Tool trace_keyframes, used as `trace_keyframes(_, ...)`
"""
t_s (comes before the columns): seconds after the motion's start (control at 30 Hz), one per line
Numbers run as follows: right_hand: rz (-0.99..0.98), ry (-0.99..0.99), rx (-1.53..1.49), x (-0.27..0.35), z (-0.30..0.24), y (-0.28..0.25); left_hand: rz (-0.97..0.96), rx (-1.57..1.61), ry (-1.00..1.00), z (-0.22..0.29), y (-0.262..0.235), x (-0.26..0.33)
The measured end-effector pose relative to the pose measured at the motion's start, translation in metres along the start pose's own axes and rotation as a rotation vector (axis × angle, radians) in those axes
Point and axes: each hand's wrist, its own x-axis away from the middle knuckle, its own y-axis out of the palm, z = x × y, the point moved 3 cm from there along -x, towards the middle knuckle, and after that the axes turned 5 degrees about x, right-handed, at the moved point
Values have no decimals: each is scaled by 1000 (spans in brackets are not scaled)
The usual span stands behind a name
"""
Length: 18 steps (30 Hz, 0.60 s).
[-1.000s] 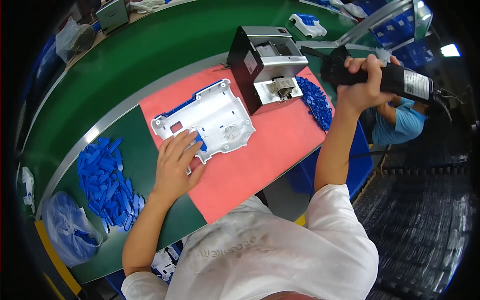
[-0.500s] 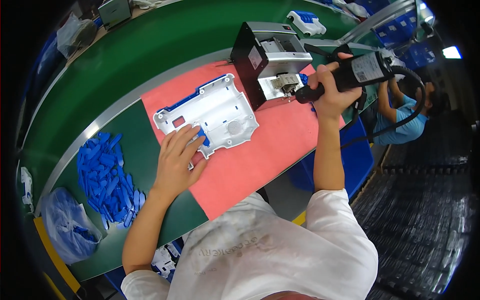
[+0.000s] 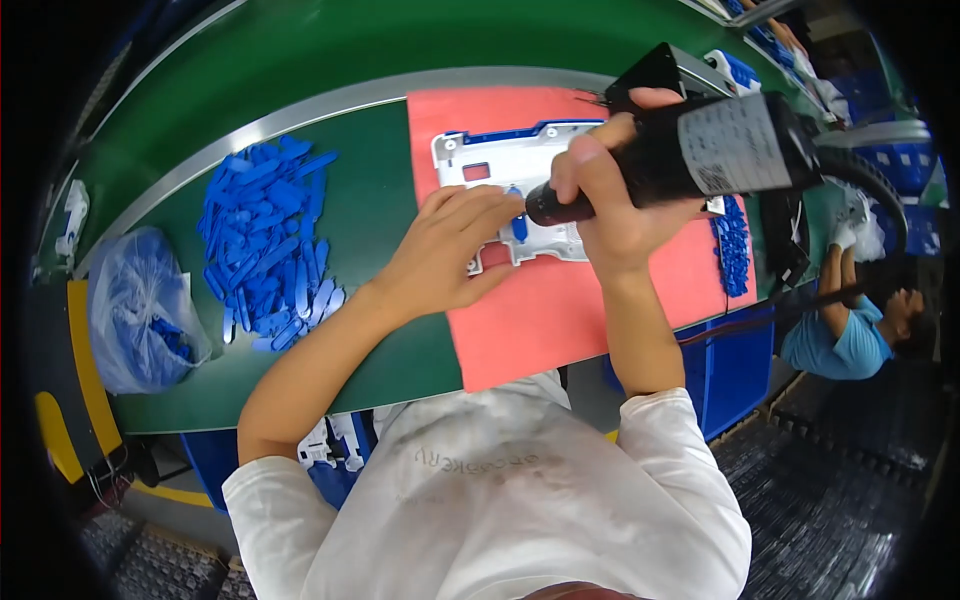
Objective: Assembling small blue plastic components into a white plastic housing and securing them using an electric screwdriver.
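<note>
A white plastic housing shell (image 3: 505, 155) with a blue edge lies hollow side up on the pink mat (image 3: 540, 330). A narrow blue plastic strip (image 3: 519, 229) sits inside it. My left hand (image 3: 450, 245) rests on the shell's left part, fingers stretched out and their tips beside the strip. My right hand (image 3: 625, 220) is wrapped round a black electric screwdriver (image 3: 655, 155), which is tilted with its nose over the strip. Whether the driver's bit touches a screw is hidden. The driver and right hand cover the shell's right part.
Loose blue strips (image 3: 265, 240) are heaped left of the mat, beside a clear plastic bag (image 3: 140, 310). A black device (image 3: 645, 75) stands behind the driver. Small blue parts (image 3: 732, 245) lie at the mat's right edge. A person in blue (image 3: 840, 315) is at the right.
My right hand has brought the screwdriver left from beside the device to over the blue strip. The left hand stays on the shell. The whole view has shifted.
</note>
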Motion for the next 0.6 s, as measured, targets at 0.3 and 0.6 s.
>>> trace_keyframes(0.3, -24, 6, 48, 2, 14, 8, 43, -11, -8, -4, 3, 5)
trace_keyframes(0.6, -64, -77, 174, 12, 27, 7, 12, -7, -30, -9, 5, 7)
